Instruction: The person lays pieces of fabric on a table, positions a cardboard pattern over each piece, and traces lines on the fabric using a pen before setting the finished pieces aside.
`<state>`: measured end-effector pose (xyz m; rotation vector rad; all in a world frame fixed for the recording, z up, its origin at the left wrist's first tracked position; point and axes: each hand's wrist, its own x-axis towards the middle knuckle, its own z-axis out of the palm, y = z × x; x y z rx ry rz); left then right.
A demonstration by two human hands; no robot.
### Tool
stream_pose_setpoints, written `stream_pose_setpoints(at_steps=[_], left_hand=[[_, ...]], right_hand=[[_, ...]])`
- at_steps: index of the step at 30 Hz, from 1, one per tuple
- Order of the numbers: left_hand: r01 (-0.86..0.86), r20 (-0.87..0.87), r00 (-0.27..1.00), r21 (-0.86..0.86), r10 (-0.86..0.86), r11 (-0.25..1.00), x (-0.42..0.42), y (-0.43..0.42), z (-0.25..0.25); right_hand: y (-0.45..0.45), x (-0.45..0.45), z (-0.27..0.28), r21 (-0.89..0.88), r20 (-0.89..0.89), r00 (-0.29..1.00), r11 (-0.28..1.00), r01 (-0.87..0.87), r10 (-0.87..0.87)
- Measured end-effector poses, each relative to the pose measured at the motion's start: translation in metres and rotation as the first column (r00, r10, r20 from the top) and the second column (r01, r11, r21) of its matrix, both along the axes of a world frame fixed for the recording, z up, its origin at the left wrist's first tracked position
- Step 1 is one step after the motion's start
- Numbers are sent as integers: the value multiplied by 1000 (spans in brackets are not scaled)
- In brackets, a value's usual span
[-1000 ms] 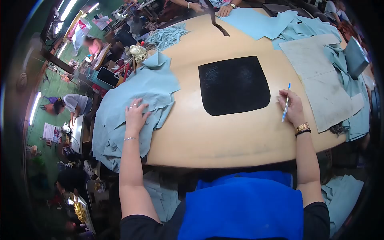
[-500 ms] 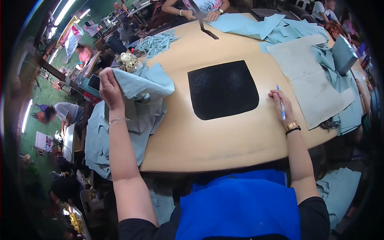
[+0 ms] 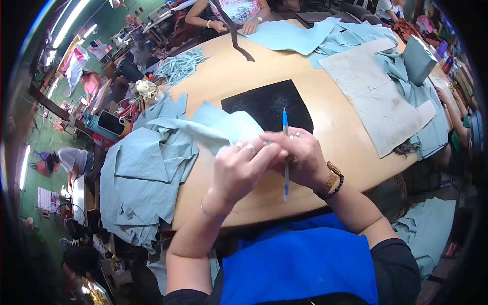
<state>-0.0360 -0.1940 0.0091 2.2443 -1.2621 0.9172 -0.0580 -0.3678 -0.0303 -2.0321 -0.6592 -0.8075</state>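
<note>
In the head view, my left hand (image 3: 243,165) is closed on a light blue-green fabric piece (image 3: 236,124), which trails off to the left and hides a corner of the black panel behind it. My right hand (image 3: 305,157) meets it, fingertips to fingertips, and holds a blue pen (image 3: 285,119) roughly upright. Whether the right fingers also pinch the fabric is hidden. Beyond both hands lies the black flat panel (image 3: 274,99), with a straight far edge, on the wooden table (image 3: 351,162).
A heap of blue-green fabric (image 3: 142,162) hangs over the table's left edge. Fabric strips (image 3: 180,66) lie further back. At right, a pale grey pattern sheet (image 3: 373,96) rests on more cloth, beside an upright grey-green block (image 3: 419,61). Another person's hands (image 3: 249,25) are at the far edge.
My left hand has carried the fabric piece from the left heap rightward to the middle. My right hand, with the pen, has moved left to meet it. The camera view has shifted slightly.
</note>
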Motion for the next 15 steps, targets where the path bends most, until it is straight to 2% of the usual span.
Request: stream_pose_setpoints(at_steps=[2,5,6,7,10,13,14,15], left_hand=[[-95,-122,988,11,96,995,-13,14,-15],[-285,-265,917,86,298,955,-27,50,-49],[-333,-302,889,92,345,938,-30,62,-59],[-379,-337,857,99,389,920,-34,71,-64],[-455,-392,820,-6,417,890,-50,91,-61],[-426,-557,794,-226,242,876,-64,112,-41],[-377,-602,784,-268,151,887,-72,122,-23],[-375,-601,785,-270,149,887,-71,121,-23]], right_hand=[[-19,-5,-15,-137,-82,996,991,7,-19],[-45,-21,-10,-199,-139,989,980,17,-46],[-55,-24,-13,-233,-105,994,972,9,-35],[-63,-29,-8,-261,-151,989,965,-35,-5],[-83,-47,24,-310,-260,963,937,-160,79],[-95,-65,64,-287,-346,930,930,-229,122],[-100,-71,84,-352,-394,916,909,-222,71],[-101,-70,84,-353,-392,917,909,-220,70]])
